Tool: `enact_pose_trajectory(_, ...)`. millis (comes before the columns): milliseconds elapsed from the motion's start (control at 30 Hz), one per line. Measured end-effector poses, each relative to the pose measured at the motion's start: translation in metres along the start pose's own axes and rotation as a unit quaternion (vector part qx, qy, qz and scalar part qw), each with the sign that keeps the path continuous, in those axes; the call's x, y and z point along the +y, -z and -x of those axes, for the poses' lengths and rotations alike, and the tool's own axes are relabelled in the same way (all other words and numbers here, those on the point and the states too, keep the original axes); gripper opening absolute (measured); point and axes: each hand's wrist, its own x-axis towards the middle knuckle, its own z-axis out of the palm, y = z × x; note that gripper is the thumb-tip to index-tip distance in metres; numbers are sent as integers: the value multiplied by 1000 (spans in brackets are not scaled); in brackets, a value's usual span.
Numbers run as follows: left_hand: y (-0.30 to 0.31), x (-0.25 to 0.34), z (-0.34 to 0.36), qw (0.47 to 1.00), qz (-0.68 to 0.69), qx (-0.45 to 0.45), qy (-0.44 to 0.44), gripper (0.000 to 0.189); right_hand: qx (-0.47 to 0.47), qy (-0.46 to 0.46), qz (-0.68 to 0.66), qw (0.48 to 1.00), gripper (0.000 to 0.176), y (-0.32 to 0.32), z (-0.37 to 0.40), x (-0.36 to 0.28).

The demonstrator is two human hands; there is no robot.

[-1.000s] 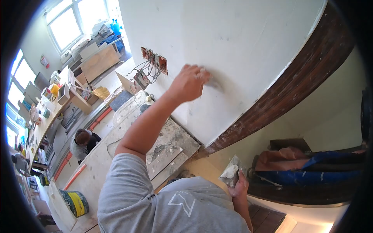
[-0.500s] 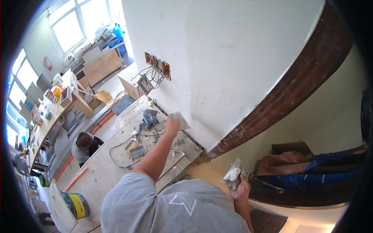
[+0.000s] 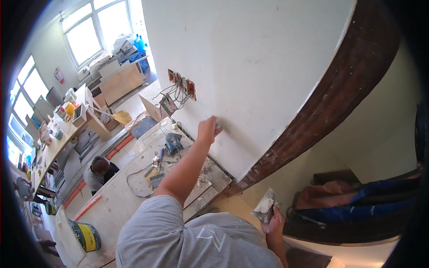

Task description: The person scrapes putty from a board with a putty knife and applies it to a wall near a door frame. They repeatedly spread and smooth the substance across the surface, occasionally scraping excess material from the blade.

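My left hand [image 3: 208, 129] is raised against the white wall [image 3: 254, 71], closed around a scraper [image 3: 218, 127]. Its blade is seen nearly edge-on, at or very close to the wall surface. Low on the right, my right hand [image 3: 273, 222] grips a flat, greyish putty knife [image 3: 267, 207]. A lump of white putty [image 3: 264, 205] lies on that blade. Left of the raised hand, loose wires [image 3: 178, 96] hang from open electrical boxes in the wall. My fingers partly hide both tools' grips.
Below the wall stands a dusty worktop [image 3: 120, 210] holding a teal power tool [image 3: 173, 143], a cord and small tools. A bucket [image 3: 87, 236] sits at lower left. Another person [image 3: 100, 172] is beyond the worktop. Dark wood trim [image 3: 330, 98] edges the wall.
My left hand has moved up and slightly right along the wall, and its scraper has turned from face-on to nearly edge-on. My right hand still holds the putty-loaded knife, slightly shifted.
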Motion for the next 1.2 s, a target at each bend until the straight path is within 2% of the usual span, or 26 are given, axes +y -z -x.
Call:
enact_pose_trajectory(133,-53,90,46,996,31,-58,-67,28,14,-25,-31,999,39,15,-3,3)
enact_pose_trajectory(233,-90,155,67,987,23,-109,-112,32,-28,-7,-17,999,37,29,-18,12)
enact_pose_trajectory(333,-124,219,113,979,12,-113,-168,24,-54,-9,4,999,34,17,-18,7)
enact_pose_trajectory(367,-119,230,119,950,-114,-106,-272,20,-51,-15,5,999,33,16,-18,7)
enact_pose_trajectory(400,-113,239,131,884,-234,-92,-394,18,-54,-14,7,998,32,17,-19,8)
enact_pose_trajectory(433,-106,247,143,791,-334,-45,-510,15,-60,-11,9,998,32,10,-25,3)
enact_pose_trajectory(467,-93,239,160,659,-423,18,-622,15,-54,-23,5,998,32,-5,-28,-5)
enact_pose_trajectory(500,-76,226,175,502,-496,87,-704,14,-46,-38,0,998,31,-20,-24,-12)
enact_pose_trajectory(533,-58,205,165,557,-443,28,-702,11,-36,-56,-4,998,31,-32,-21,-15)
enact_pose_trajectory(567,-53,174,195,758,-311,-42,-571,18,-9,-64,-11,998,29,-45,-22,-20)
enact_pose_trajectory(600,-35,141,207,668,-416,-48,-615,32,-28,-58,-12,998,30,-57,-22,-24)
enact_pose_trajectory(633,-24,111,223,722,-420,-78,-544,40,-45,-52,-13,998,32,-70,-22,-28)
enact_pose_trajectory(700,0,50,238,739,-429,-131,-502,31,-63,-41,-25,997,33,-90,-26,-32)
enact_pose_trajectory(733,6,32,250,720,-420,-175,-524,38,-60,-42,-29,997,32,-101,-28,-32)
enact_pose_trajectory(800,21,15,258,604,-515,-276,-542,47,-53,-45,-34,997,32,-120,-35,-31)
enact_pose_trajectory(833,29,5,260,574,-511,-282,-574,50,-97,-50,-32,994,31,-124,-45,-27)
enact_pose_trajectory(867,35,-3,260,542,-507,-287,-606,53,-95,-51,-3,994,30,-124,-49,-28)
enact_pose_trajectory(933,50,-2,253,531,-515,-283,-610,53,-88,-53,52,993,29,-152,-32,-35)
enact_pose_trajectory(1000,66,10,238,515,-545,-255,-610,51,-101,-82,34,991,29,-142,-49,-27)
enact_pose_trajectory(1067,85,23,213,563,-576,-237,-543,43,-114,-121,23,986,28,-137,-55,-29)
enact_pose_trajectory(1133,87,26,214,763,-524,-96,-366,30,-130,-131,52,981,27,-143,-55,-23)
enact_pose_trajectory(1167,93,22,198,834,-406,-95,-361,28,-132,-142,76,978,27,-143,-59,-17)
enact_pose_trajectory(1200,93,24,189,901,-322,-138,-258,27,-132,-154,98,974,28,-141,-64,-9)
